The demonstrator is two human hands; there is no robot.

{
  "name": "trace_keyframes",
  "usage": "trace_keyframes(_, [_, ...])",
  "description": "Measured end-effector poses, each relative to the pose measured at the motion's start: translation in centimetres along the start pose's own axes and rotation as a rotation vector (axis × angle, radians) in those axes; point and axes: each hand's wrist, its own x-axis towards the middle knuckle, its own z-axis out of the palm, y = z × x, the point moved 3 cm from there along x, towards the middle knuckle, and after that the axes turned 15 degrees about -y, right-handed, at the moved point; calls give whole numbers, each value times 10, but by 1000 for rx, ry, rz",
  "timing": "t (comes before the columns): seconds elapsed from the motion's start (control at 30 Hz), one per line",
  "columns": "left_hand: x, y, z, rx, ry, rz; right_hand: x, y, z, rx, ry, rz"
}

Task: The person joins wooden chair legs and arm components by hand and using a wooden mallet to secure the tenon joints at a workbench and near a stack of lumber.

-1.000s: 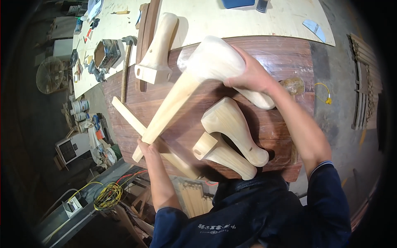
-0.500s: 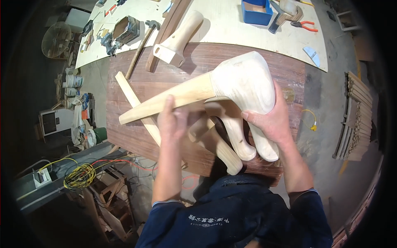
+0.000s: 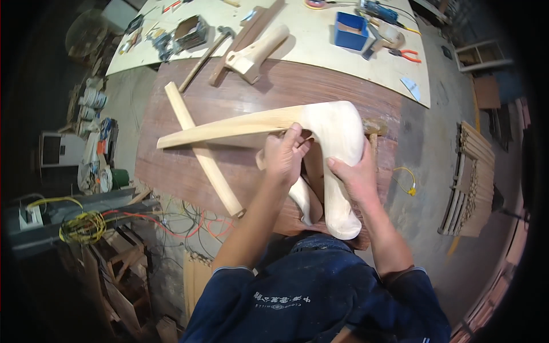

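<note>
A pale curved furniture leg (image 3: 336, 148) is joined at its top to a straight wooden rail (image 3: 234, 127) that points left. My right hand (image 3: 355, 174) is wrapped round the leg below its thick knee, thumb on the near face. My left hand (image 3: 286, 154) is closed at the rail's lower edge beside the joint; its thumb overlaps the wood and its fingers curl partly out of sight. Another curved leg (image 3: 301, 197) shows below, mostly hidden behind my left hand and the held leg. Crossing under the rail is a loose wooden strip (image 3: 214, 177).
The brown worktable (image 3: 166, 166) adjoins a pale board with a hammer (image 3: 207, 57), a shaped wooden piece (image 3: 257, 54), a blue box (image 3: 350, 31) and red-handled pliers (image 3: 406, 54). Stacked wooden pieces (image 3: 472, 183) stand right; a coiled yellow cable (image 3: 83, 227) lies left.
My left hand has moved right along the rail to the joint and closed. The leg has turned more upright, foot nearer me, and my right hand has moved with it. The head view has shifted.
</note>
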Motion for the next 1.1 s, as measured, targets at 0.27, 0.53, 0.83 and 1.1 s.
trace_keyframes(0.27, [-25, 14, -115, -83, 256, 121, -47, 62, 1, 63, 94, 49])
trace_keyframes(0.53, [-60, 17, -127, 4, 243, 28, -71, 85, -16, 55, -11, 47])
trace_keyframes(0.83, [-60, 53, -30, 169, -50, 138, -72, 76, -100, 403, 64, -36])
trace_keyframes(1.1, [-74, 60, -37, 960, 327, 219, -87, 75, -122, 724, 46, -238])
